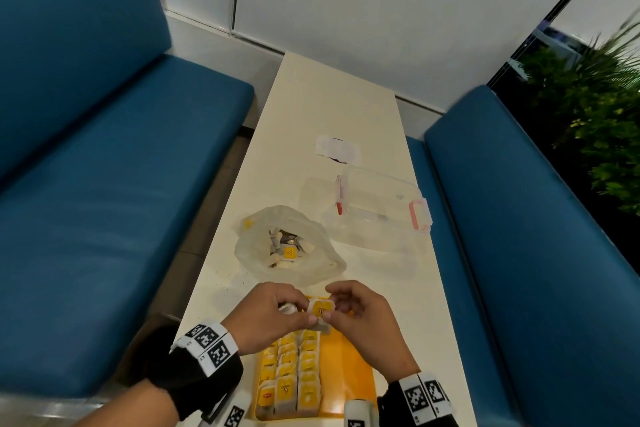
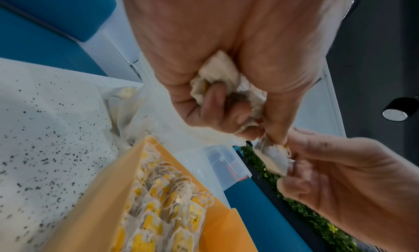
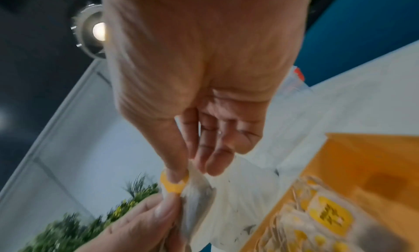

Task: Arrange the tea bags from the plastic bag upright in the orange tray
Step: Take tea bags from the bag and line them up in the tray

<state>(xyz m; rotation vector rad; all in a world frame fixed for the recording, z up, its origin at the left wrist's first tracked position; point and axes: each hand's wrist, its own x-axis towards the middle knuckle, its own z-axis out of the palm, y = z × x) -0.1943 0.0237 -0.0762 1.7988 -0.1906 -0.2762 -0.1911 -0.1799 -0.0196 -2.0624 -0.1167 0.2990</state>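
Note:
Over the far end of the orange tray (image 1: pixel 349 367), both hands hold one tea bag (image 1: pixel 320 309) with a yellow tag. My left hand (image 1: pixel 298 315) pinches its left edge and also clutches crumpled tea bags (image 2: pixel 217 76) in its palm. My right hand (image 1: pixel 337 305) pinches the bag's yellow tag (image 3: pixel 174 182) between thumb and forefinger. Rows of tea bags (image 1: pixel 291 371) stand upright in the tray's left half. The open plastic bag (image 1: pixel 287 250), just beyond the hands, holds several more.
A clear lidded container (image 1: pixel 377 208) with pink clasps stands right of the plastic bag. Dark tea crumbs (image 2: pixel 45 148) speckle the narrow white table (image 1: pixel 332 107). Blue benches (image 1: pixel 121 184) flank it on both sides. A plant (image 1: pixel 595 114) stands at the far right.

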